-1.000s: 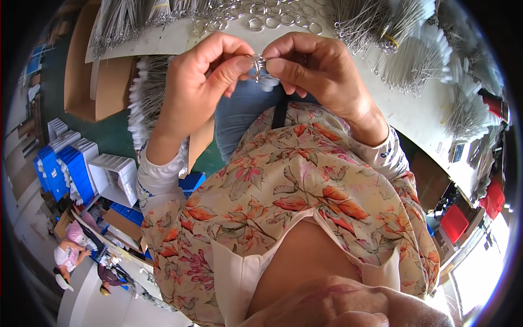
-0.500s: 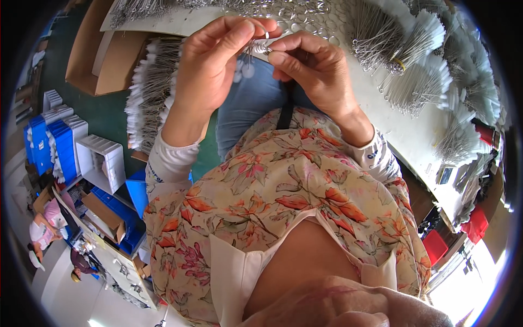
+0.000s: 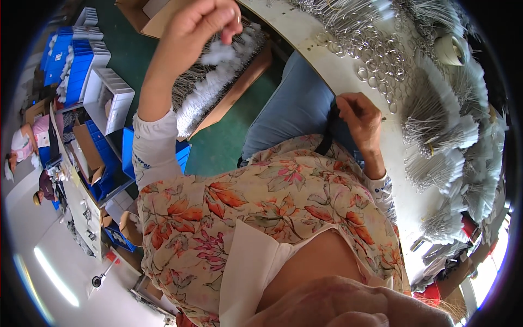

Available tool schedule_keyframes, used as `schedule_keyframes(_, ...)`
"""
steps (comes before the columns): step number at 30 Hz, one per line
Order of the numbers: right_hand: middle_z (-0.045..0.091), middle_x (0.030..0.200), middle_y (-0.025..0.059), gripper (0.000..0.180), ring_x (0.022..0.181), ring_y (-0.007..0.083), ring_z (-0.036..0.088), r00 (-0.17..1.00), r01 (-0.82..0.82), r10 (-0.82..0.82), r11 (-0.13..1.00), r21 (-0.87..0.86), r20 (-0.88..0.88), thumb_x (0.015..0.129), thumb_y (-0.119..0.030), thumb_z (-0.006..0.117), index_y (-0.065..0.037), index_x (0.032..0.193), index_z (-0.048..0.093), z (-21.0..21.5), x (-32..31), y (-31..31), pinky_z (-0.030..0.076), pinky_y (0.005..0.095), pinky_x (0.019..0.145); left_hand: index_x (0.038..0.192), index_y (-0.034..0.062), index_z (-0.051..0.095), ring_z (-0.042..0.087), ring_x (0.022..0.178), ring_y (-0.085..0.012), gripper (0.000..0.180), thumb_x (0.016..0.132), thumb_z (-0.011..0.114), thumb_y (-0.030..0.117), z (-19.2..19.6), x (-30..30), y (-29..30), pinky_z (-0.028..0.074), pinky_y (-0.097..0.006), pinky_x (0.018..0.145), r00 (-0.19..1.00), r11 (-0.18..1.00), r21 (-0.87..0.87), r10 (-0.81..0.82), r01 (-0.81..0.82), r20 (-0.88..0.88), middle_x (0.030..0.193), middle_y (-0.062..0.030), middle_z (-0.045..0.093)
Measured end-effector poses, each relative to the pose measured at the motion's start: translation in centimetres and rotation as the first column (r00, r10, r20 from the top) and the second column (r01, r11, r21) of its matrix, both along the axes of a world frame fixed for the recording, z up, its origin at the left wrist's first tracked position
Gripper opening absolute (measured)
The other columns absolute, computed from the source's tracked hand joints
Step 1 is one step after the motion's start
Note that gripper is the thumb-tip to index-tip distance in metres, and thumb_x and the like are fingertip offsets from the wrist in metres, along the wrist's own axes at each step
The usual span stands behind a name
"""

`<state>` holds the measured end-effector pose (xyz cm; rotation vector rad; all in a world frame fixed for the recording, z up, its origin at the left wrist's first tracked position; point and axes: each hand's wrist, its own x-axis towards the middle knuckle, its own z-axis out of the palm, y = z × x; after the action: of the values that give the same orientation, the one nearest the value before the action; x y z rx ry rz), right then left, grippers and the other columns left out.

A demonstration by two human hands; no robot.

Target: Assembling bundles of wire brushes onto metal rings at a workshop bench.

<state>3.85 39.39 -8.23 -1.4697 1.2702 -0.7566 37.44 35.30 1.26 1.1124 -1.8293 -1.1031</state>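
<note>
My left hand (image 3: 210, 24) is raised over a cardboard box (image 3: 234, 95) filled with small brushes (image 3: 199, 103), which have white bristle tufts and thin wire handles. Its bent fingers are apart, with nothing visible in them. Below the fingers, a white bunch of brushes (image 3: 220, 53) lies on top of the others. My right hand (image 3: 362, 117) is at the edge of the pale table (image 3: 332, 71), thumb and fingers curled together; what they hold, if anything, is hidden. Nearest to it on the tabletop are loose metal rings (image 3: 381, 68).
Bundles of wire-handled brushes (image 3: 436, 114) cover the table's right side, near a white roll (image 3: 449, 50). Blue and white plastic crates (image 3: 109, 101) stand at left. Another carton (image 3: 144, 16) is beyond the brush box. Farther left, people (image 3: 32, 136) are at a bench.
My hands have come apart. The left has moved out over the box and no longer holds the ringed bunch of brushes; the right has dropped to the table edge. The view has turned.
</note>
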Motion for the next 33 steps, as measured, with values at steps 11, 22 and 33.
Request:
schedule_keyframes(11,0.06,0.071,0.0067,0.006,0.057,0.0117,0.054,0.982,-0.057,0.003,0.959,-0.277,-0.189,0.073,0.001,0.067,-0.001,0.078,0.064,0.0,0.7,-0.2,0.041,0.0222,0.051,0.087,0.0066,0.058,0.061,0.08,-0.0309,0.012,0.08,0.053,0.015,-22.5,2.4,-7.9,0.049,-0.04,0.07,0.717,0.883,-0.411,0.133,0.228,0.684,0.082,-0.0121,0.061)
schedule_keyframes(22,0.06,0.071,0.0084,0.011,0.058,0.0161,0.056,0.972,-0.05,-0.025,0.95,-0.307,-0.234,0.07,0.005,0.066,-0.001,0.078,0.062,-0.1,1.4,-0.4,0.041,0.0251,0.051,0.112,0.0087,0.057,0.046,0.112,-0.0373,0.037,0.083,0.059,0.031,-33.8,8.9,-11.9,0.033,-0.046,0.101,0.493,0.758,-0.57,0.646,-0.319,0.583,0.122,-0.0174,0.05)
schedule_keyframes(33,0.059,0.066,0.0081,0.008,0.051,0.014,0.053,0.971,0.052,-0.12,0.95,-0.308,-0.207,0.068,0.002,0.067,-0.002,0.075,0.064,0.7,1.0,0.0,0.038,0.0251,0.046,0.137,0.0072,0.035,0.019,0.134,-0.0356,0.066,0.087,0.046,0.05,-40.3,8.5,-11.5,0.014,-0.048,0.109,0.457,0.889,-0.251,0.419,-0.383,0.785,0.143,-0.0209,0.026)
